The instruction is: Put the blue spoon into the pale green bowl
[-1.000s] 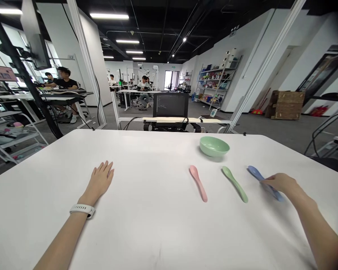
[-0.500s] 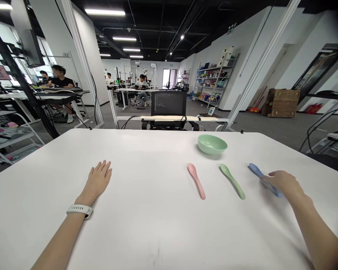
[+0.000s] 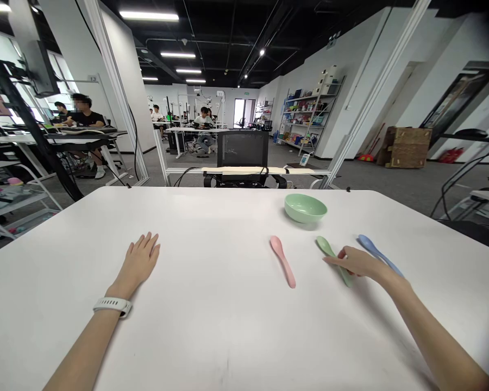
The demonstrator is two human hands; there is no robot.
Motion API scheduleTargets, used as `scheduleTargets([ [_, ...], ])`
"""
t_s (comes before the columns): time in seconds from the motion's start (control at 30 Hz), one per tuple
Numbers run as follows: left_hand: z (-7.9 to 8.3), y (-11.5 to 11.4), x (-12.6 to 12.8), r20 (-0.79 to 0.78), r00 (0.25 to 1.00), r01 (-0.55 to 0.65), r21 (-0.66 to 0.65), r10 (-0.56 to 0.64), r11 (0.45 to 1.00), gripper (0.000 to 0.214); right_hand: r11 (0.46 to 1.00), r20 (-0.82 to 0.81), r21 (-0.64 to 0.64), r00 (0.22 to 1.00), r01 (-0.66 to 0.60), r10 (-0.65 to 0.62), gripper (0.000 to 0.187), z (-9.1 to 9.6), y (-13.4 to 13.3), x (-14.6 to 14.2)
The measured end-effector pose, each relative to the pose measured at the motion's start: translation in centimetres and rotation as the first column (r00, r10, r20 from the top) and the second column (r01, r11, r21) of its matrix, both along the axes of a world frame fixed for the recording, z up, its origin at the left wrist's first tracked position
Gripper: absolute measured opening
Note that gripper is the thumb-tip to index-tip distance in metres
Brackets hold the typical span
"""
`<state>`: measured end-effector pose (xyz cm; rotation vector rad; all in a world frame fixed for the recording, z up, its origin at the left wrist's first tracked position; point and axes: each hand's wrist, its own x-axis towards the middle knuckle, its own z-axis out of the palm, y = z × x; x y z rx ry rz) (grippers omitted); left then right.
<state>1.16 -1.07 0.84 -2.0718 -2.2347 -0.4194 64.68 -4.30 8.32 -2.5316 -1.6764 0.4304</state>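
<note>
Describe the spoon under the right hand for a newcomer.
On the white table, near the green bowl, three spoons lie in a row. The green spoon is the middle one, between the pink spoon and blue spoon, the right hand on its handle.

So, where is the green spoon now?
In the head view, the green spoon lies on the right side of the table, between the pink spoon and the blue spoon, nearer than the green bowl; the right hand covers its handle.

Handle of the green spoon [image 3: 325, 246] partly under the right hand [image 3: 356, 263], grip on it unclear.
</note>
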Motion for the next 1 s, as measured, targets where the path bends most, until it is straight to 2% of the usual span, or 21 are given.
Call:
scheduleTargets([
  [0.1, 0.0, 0.0, 0.0, 0.0, 1.0, -0.003, -0.002, 0.003, 1.0, 0.072, 0.999, -0.11, -0.045, 0.994, -0.002, -0.003, 0.016, 0.1, 0.0, -1.7],
  [0.13, 0.0, 0.0, 0.0, 0.001, 1.0, -0.002, -0.008, 0.002, 1.0, 0.073, 1.0, -0.13, 0.013, 0.991, 0.007, -0.005, 0.011, 0.3, 0.0, -2.5],
  [0.23, 0.0, 0.0, 0.0, 0.006, 1.0, 0.004, -0.009, -0.004, 1.0, 0.075, 0.98, -0.185, 0.199, 0.982, -0.001, 0.038, 0.02, 0.7, -0.5, -6.1],
  [0.3, 0.1, 0.0, 0.0, 0.006, 1.0, 0.001, -0.002, -0.001, 1.0, 0.075, 0.97, -0.232, 0.239, 0.968, -0.039, 0.096, 0.029, 0.9, -1.2, -9.0],
  [0.4, 0.2, -0.1, 0.1, 0.004, 1.0, -0.004, -0.01, 0.004, 1.0, 0.076, 0.976, -0.296, 0.185, 0.941, -0.11, 0.162, 0.039, 0.7, -2.6, -13.1],
  [0.53, 0.5, -0.2, 0.2, 0.009, 1.0, 0.004, -0.037, -0.003, 0.999, 0.078, 0.981, -0.302, 0.074, 0.934, -0.178, 0.193, 0.022, 0.6, -3.7, -15.9],
  [0.63, 0.4, -0.1, 0.1, 0.001, 1.0, -0.001, -0.014, 0.001, 1.0, 0.075, 0.986, -0.245, 0.067, 0.955, -0.155, 0.167, 0.013, 1.2, -3.4, -15.3],
  [0.8, 0.0, 0.0, 0.0, 0.0, 1.0, 0.001, 0.021, -0.001, 1.0, 0.073, 0.998, -0.07, 0.033, 0.996, -0.049, 0.051, 0.007, 2.8, -2.1, -10.5],
  [1.0, 0.1, 0.0, 0.0, 0.006, 1.0, 0.004, -0.005, -0.004, 1.0, 0.076, 0.993, -0.051, -0.119, 0.998, 0.018, -0.025, 0.009, 2.1, -1.1, -5.6],
])
